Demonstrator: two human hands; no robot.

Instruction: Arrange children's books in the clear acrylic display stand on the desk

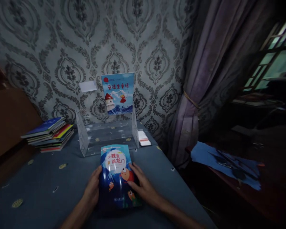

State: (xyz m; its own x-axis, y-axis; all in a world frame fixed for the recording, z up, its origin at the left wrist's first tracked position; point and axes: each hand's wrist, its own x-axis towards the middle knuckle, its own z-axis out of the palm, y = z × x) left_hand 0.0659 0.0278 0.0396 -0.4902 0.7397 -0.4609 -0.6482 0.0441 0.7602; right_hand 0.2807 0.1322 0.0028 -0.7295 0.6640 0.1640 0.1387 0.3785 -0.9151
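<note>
Between my two hands is a dark blue children's book [116, 187] with orange fish on its glossy cover, facing up at me. My left hand [94, 184] grips its left edge. On the right edge lies my right hand [143, 186], its thumb over the cover and the other fingers along the side. Just beyond the book stands a clear acrylic rack [83, 135] with stepped tiers. A light blue storybook [120, 101] with a red-roofed tower on its cover stands upright at the rack's back right.
A stack of books [50, 133] lies at the left beside a brown box [11, 121]. A small white item [143, 139], blurred out, is right of the rack. The table [69, 178] ends on the right, near a tied curtain [188, 121] and a blue cloth [209, 156].
</note>
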